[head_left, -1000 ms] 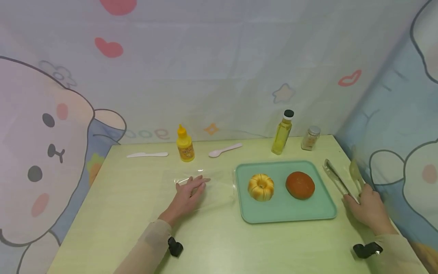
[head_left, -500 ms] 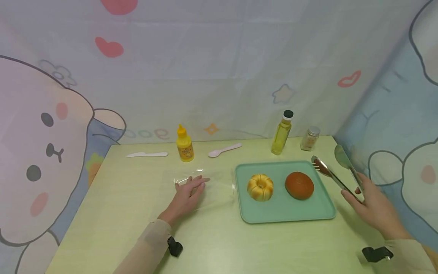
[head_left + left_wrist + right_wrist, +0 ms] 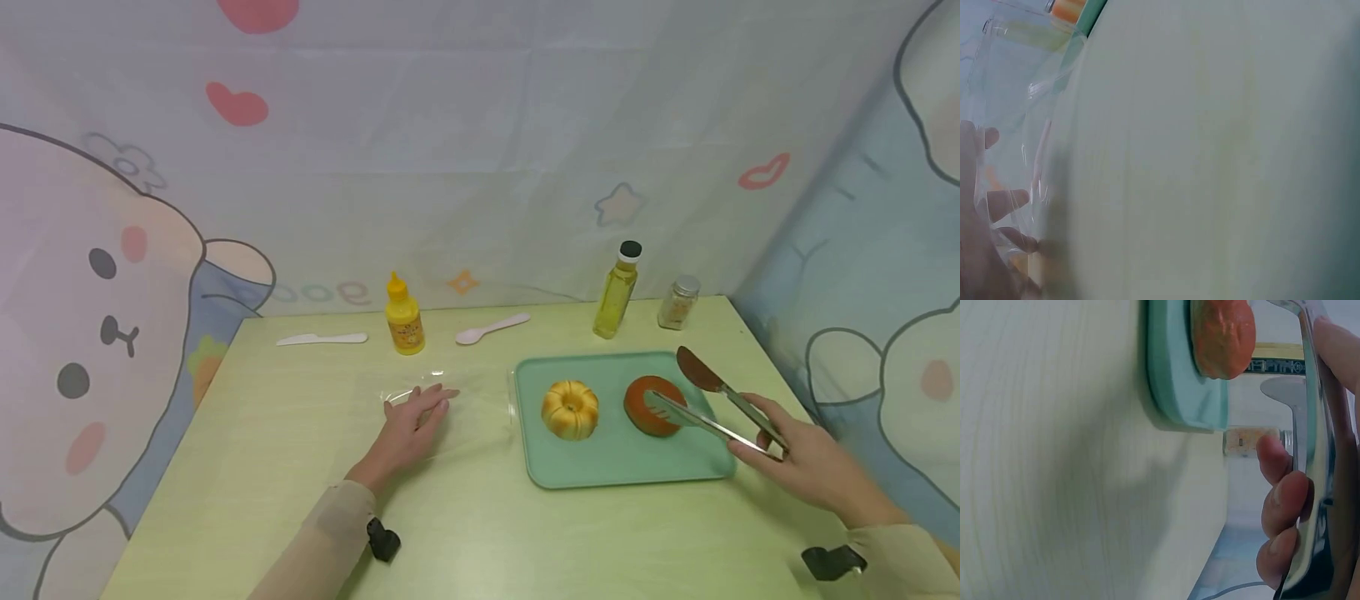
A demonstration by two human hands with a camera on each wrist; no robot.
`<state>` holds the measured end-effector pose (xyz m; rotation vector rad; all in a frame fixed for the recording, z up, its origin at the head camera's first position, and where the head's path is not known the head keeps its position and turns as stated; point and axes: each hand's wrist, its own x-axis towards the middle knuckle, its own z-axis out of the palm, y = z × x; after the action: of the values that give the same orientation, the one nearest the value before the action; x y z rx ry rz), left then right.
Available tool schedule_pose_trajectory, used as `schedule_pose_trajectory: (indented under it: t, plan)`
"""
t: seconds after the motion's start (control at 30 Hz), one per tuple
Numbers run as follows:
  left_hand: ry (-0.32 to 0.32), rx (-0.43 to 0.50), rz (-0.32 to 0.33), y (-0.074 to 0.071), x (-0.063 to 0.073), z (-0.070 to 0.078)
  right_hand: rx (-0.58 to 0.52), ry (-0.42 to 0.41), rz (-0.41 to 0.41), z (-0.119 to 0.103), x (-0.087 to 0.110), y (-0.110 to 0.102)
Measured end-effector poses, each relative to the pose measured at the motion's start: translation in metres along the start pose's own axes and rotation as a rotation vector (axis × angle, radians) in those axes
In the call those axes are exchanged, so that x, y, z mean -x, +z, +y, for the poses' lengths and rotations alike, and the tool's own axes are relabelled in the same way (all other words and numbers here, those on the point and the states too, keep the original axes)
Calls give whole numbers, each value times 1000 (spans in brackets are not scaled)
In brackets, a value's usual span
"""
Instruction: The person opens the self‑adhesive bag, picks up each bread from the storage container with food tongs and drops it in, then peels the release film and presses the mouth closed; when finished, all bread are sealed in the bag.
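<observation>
My right hand (image 3: 817, 467) grips a pair of metal food tongs (image 3: 738, 408) by the handles, with the tong arms spread apart. The toothed, fork-like tip overlaps the round brown bun (image 3: 645, 408) in the head view; the flat, rounded tip stands behind it. Fingers (image 3: 1282, 503) curl round the handle in the right wrist view. My left hand (image 3: 405, 433) lies on a clear plastic bag (image 3: 480, 417), its fingers extended. The bag's film (image 3: 1022, 106) rises around those fingers in the left wrist view. A golden ring-shaped bread (image 3: 572, 410) sits beside the bun on a green tray (image 3: 600, 471).
Along the table's back edge lie a white plastic knife (image 3: 322, 339) and a pinkish spoon (image 3: 491, 329), with a yellow squeeze bottle (image 3: 406, 321) between them. Behind the tray stand an oil bottle (image 3: 617, 292) and a small lidded jar (image 3: 678, 304). A printed cloth hangs behind.
My right hand has lifted the tongs from the table's right side and moved them left, their fork-like tip now over the brown bun. My left hand has stayed in place.
</observation>
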<state>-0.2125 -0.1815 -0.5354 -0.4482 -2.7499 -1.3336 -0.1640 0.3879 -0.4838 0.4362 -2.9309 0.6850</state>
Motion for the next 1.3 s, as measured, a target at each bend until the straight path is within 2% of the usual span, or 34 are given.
schedule_pose_trajectory:
  t: [0.27,0.6,0.93,1.17,1.3]
  plan:
    - [-2,-1,-3,0,0,-1,48,-43,-61,9,3,8]
    - [4,-1,-14,0,1,0,81,-14,-164,7,2,15]
    - [-3,-14,-12,1,1,-2,94,-12,-154,3,0,15]
    - [20,5,-18,0,1,-4,102,-7,-157,5,-1,15]
    - [24,8,-20,0,0,-4,93,-33,-132,7,-1,14]
